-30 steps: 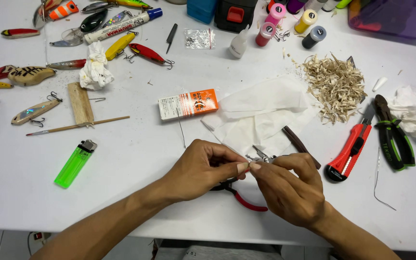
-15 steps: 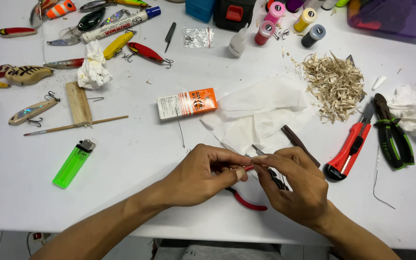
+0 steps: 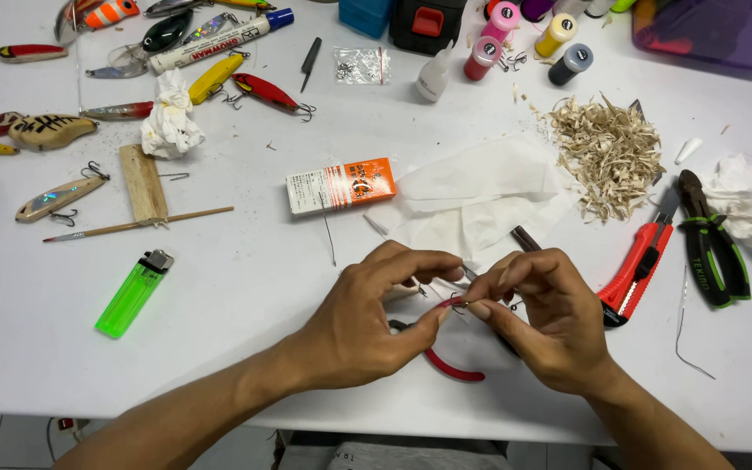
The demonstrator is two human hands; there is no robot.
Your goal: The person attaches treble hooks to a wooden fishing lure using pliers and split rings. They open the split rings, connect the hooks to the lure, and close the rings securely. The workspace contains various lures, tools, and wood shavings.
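Note:
My left hand [image 3: 367, 318] and my right hand [image 3: 546, 318] meet fingertip to fingertip above the table's front edge. Between them they pinch a small metal hook piece [image 3: 456, 301] with a red tip; its exact shape is too small to tell. Red-handled pliers [image 3: 450, 365] lie on the table right under both hands, mostly hidden. A sheet of white tissue paper [image 3: 476, 196] lies just beyond my fingers.
A green lighter [image 3: 134, 293] sits at left. An orange box [image 3: 341, 184], wood shavings [image 3: 607, 152], a red utility knife [image 3: 633, 270] and green-handled pliers [image 3: 711, 248] lie around. Several fishing lures [image 3: 54, 198], thread spools [image 3: 485, 57] and a marker [image 3: 219, 39] crowd the back.
Both hands have shifted slightly toward me and closed tighter around the small hook piece. The rest of the table is unchanged.

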